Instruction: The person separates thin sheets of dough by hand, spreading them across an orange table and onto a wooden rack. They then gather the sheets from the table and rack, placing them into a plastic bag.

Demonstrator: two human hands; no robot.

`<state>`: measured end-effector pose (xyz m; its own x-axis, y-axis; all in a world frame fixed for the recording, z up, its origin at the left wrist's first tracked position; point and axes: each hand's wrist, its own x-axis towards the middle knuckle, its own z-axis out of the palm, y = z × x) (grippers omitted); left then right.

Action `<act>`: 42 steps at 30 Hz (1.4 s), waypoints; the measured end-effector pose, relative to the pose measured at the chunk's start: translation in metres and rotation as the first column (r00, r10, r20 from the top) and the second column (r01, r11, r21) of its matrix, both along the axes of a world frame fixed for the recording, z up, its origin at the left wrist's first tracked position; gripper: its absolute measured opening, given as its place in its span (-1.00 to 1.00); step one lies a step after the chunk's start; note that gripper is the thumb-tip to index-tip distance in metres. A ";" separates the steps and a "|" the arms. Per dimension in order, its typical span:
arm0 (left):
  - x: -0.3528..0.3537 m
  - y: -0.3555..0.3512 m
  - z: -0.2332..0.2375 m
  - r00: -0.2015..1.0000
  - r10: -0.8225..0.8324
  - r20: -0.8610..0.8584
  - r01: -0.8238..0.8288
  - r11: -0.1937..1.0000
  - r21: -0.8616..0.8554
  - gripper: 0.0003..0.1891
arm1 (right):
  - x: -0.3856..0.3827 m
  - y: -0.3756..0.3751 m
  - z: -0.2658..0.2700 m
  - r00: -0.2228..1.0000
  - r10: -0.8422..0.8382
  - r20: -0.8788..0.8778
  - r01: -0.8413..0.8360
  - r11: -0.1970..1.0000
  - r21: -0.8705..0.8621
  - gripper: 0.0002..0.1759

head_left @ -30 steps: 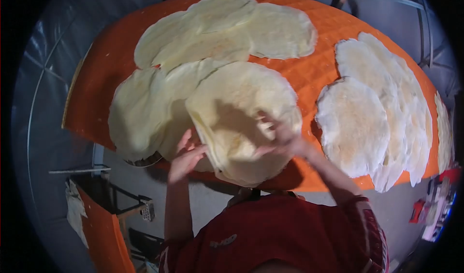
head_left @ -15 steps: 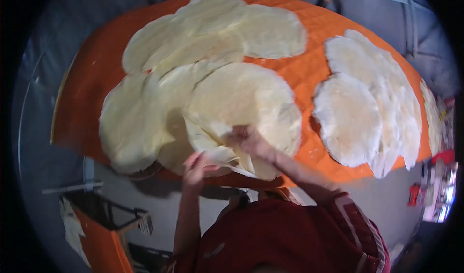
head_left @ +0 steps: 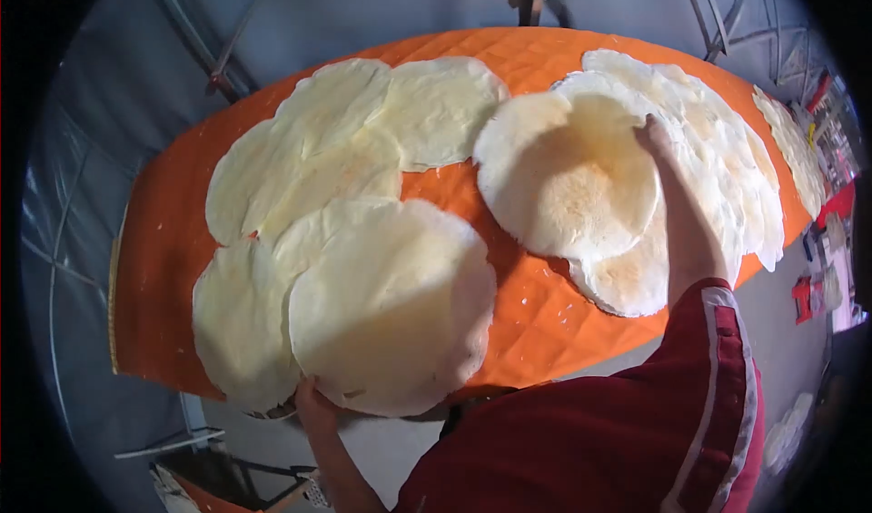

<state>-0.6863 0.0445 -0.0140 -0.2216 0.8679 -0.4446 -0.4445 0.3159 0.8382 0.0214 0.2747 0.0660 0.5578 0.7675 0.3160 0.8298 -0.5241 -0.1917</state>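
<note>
A thin round flatbread (head_left: 572, 190) lies over the left part of the right-hand pile, with toasted patches on its pale surface. My right hand (head_left: 654, 136) is closed at its upper right edge, the fingertips partly hidden. Near the table's front edge, another large flatbread (head_left: 391, 304) lies flat, overlapping the flatbread (head_left: 238, 331) on its left. My left hand (head_left: 312, 399) is at the lower left edge of the large flatbread, fingers closed around the rim and partly out of sight.
An orange quilted cover (head_left: 536, 331) spreads over the table. Further flatbreads (head_left: 336, 104) overlap at the back left. The right-hand pile (head_left: 727, 168) reaches near the table's right end. A metal frame (head_left: 195, 31) stands behind, and red items (head_left: 804, 299) are at the far right.
My right hand has moved from the folded flatbread at the front to the right pile, where a flatbread now lies on top. The front flatbread is flat. The view has shifted.
</note>
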 end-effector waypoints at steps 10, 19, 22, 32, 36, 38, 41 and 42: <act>0.074 -0.018 0.070 0.790 -0.334 0.515 0.246 0.941 0.234 -0.24 | -0.443 -0.156 -0.005 -0.166 0.792 -0.587 -0.982 -0.081 0.170 -0.43; 0.086 0.012 0.091 0.877 -0.213 0.431 0.050 0.932 0.358 -0.40 | -0.375 0.015 -0.050 -0.733 0.521 -0.437 -0.438 0.130 0.890 -0.77; 0.081 0.010 0.076 0.928 -0.221 0.301 0.094 0.918 0.384 -0.44 | -0.228 0.071 0.032 -0.306 0.828 -0.470 -0.668 0.165 0.725 -0.75; 0.102 0.019 0.052 0.960 -0.021 0.279 0.008 0.999 0.047 -0.57 | -0.004 0.073 0.060 0.972 -0.237 -0.004 0.236 0.965 0.115 -0.59; 0.109 0.023 0.051 0.963 0.018 0.268 -0.009 0.999 -0.035 -0.64 | -0.125 0.086 -0.008 0.801 0.592 0.084 -0.578 0.803 -0.149 -0.73; 0.116 0.026 0.056 0.970 0.034 0.242 -0.022 0.998 -0.053 -0.65 | -0.209 0.086 -0.056 0.524 0.851 0.019 -0.836 0.519 -0.180 -0.71; 0.126 0.028 0.065 0.966 0.104 0.238 -0.084 0.992 -0.094 -0.67 | -0.281 0.087 -0.090 0.331 0.843 0.424 -0.881 0.437 -0.182 -0.56; 0.126 0.027 0.068 0.954 0.154 0.257 -0.124 0.984 -0.128 -0.68 | -0.288 0.094 -0.085 0.324 0.847 0.421 -0.891 0.422 -0.165 -0.56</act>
